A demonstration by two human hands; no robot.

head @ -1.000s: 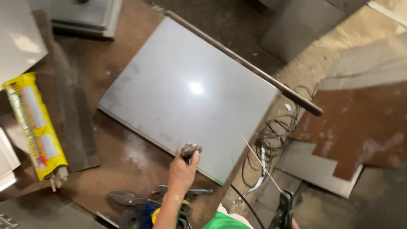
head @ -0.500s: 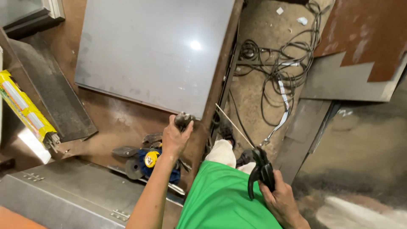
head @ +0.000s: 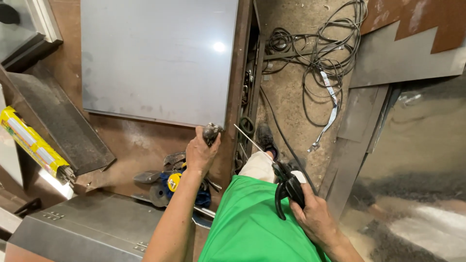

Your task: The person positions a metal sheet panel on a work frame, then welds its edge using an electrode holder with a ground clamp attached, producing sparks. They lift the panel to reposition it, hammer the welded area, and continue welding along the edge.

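My left hand (head: pixel 200 154) grips a small dark metal tool (head: pixel 211 132) at the near right corner of a large grey metal sheet (head: pixel 155 58) that lies flat on a brown workbench (head: pixel 131 140). My right hand (head: pixel 315 218) is down by my green-clad leg and holds a black-handled tool (head: pixel 287 187) with a thin metal rod (head: pixel 250 140) sticking up towards the bench edge.
A pile of hand tools and a yellow tape measure (head: pixel 174 180) lies just below my left hand. A yellow sealant tube (head: pixel 34 148) rests at the left. Tangled black cables (head: pixel 315 53) cover the dusty floor, with metal sheets (head: pixel 412 170) leaning at the right.
The view has swung down and right, so the sheet now fills the upper left. My left hand stays on the tool at the sheet's corner; my right hand with its tool has come fully into view.
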